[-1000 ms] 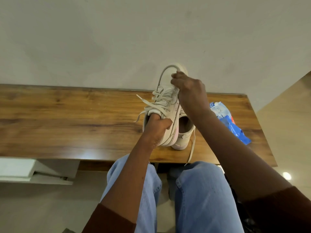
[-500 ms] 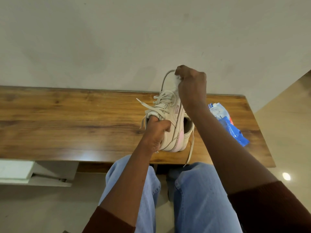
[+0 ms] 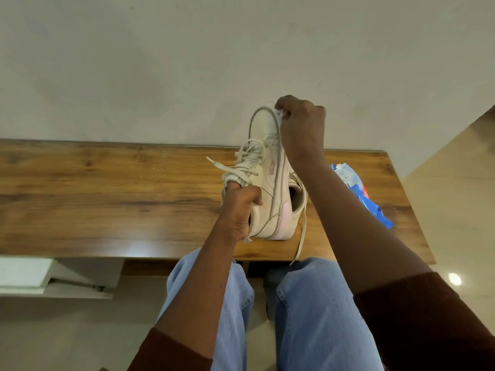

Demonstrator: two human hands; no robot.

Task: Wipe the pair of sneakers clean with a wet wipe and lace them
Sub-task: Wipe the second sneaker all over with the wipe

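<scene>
Tilting toe-up over the desk (image 3: pixel 107 196), one sneaker (image 3: pixel 267 188) is held by both hands.
Its collar is gripped by the left hand (image 3: pixel 241 210); a wet wipe (image 3: pixel 278 114) is pinched against its toe by the right hand (image 3: pixel 302 127).

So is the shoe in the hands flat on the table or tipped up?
Tipped up. The left hand holds the sneaker by its opening, heel low, toe raised, where the right hand holds a wipe.
</scene>
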